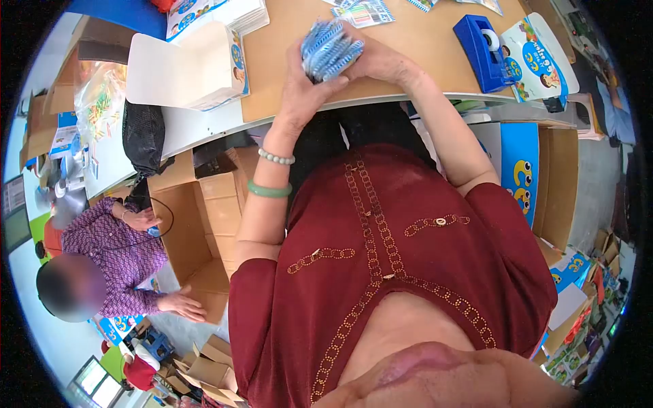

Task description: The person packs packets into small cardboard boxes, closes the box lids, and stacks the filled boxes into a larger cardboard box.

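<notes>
Between my two hands, above the near edge of the table [272, 68], is a bundle of small blue-and-white striped packets [331, 49]. My left hand [299, 88] wraps the bundle from the left and below, with the thumb across its lower side. From the right, my right hand [381, 60] closes on the same bundle; some of its fingers are hidden behind the packets. What the packets contain is not visible. An open white carton [178, 71] with a printed side stands left of my hands. More flat printed packets [367, 12] lie beyond them.
At the right are a blue tape dispenser [479, 54] and a printed cardboard sheet [537, 61]. Printed sheets [218, 17] are stacked at the back left. Cardboard boxes [197, 224] stand below the table. A co-worker in a purple patterned top [129, 231] is at the left.
</notes>
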The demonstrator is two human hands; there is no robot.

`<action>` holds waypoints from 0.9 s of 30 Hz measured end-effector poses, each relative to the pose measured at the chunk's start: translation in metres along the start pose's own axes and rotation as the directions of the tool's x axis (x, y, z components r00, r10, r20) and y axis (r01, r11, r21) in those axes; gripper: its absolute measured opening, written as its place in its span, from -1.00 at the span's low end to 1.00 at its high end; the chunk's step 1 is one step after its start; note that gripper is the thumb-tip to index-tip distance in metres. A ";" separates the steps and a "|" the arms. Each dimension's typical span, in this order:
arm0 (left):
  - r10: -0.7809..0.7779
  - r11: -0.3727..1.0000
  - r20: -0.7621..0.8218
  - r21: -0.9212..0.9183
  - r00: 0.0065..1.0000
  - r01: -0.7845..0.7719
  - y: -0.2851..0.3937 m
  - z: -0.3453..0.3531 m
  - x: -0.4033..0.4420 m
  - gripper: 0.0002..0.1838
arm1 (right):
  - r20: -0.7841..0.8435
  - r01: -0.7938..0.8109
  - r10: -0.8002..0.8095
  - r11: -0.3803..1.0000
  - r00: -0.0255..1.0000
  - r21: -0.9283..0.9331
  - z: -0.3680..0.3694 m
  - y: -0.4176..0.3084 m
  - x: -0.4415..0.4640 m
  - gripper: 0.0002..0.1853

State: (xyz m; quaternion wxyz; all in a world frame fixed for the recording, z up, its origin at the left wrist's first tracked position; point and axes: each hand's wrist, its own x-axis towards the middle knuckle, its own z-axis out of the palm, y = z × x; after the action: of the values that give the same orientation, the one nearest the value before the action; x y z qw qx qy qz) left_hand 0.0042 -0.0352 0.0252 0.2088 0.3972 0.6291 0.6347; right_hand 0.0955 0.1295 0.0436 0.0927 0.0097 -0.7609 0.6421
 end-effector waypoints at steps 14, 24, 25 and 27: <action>-0.011 0.987 -0.148 -0.160 0.989 -0.013 0.008 0.010 0.015 -0.12 | 0.121 -0.251 0.224 0.914 0.967 0.319 0.004 -0.019 0.003 -0.31; -0.239 0.804 -0.171 -0.587 0.956 0.095 0.086 -0.045 -0.017 -0.51 | 0.156 0.022 -0.039 0.993 0.987 0.113 0.022 -0.065 0.038 -0.31; -0.243 0.775 -0.186 -0.627 0.952 0.076 0.090 -0.053 -0.024 -0.55 | 0.298 -0.003 -0.061 0.978 0.952 0.210 0.013 -0.067 0.051 -0.34; -0.277 0.715 -0.219 -0.698 0.936 0.049 0.102 -0.067 -0.038 -0.55 | 0.207 0.079 -0.084 0.996 0.975 0.033 0.008 -0.079 0.096 -0.57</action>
State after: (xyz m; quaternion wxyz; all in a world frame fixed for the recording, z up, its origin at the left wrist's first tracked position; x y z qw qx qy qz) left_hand -0.0006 -0.1187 0.1211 0.2951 0.1310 0.4094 0.8533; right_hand 0.0113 0.1176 0.1344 0.0387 0.1090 -0.7573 0.6427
